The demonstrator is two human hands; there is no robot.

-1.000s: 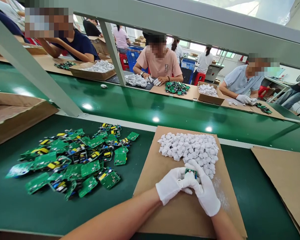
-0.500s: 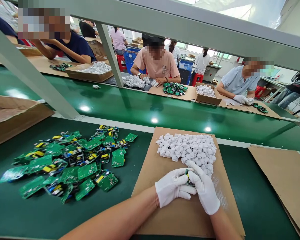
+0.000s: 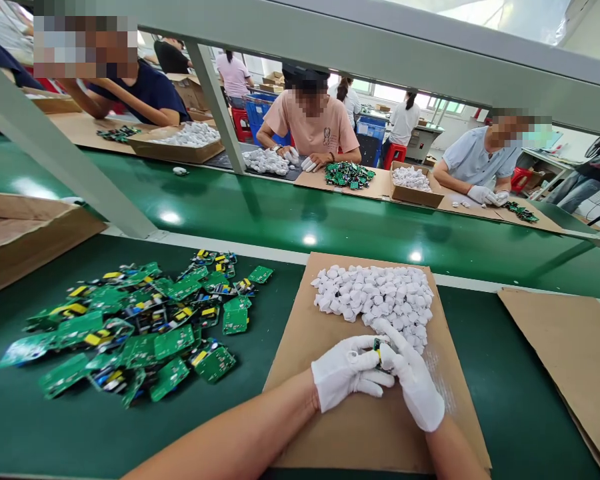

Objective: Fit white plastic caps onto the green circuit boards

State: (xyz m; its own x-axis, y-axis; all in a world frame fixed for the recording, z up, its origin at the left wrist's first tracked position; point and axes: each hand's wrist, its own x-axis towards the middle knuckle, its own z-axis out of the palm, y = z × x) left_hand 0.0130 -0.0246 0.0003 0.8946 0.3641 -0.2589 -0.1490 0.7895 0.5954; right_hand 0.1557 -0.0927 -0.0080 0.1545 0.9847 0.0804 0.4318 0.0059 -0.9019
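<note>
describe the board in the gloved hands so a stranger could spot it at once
Find the brown cardboard sheet on the near green bench, carrying a heap of white plastic pieces. In front of that heap the gloved left hand and right hand pinch a small green circuit board; every other near board lies loose in the pile further left.

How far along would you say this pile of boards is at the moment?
Done: no finished pieces show on the cardboard sheet. In hand: the left hand and right hand pinch one green board between them. Left: a large heap of green boards and a pile of white parts lie untouched.
</note>
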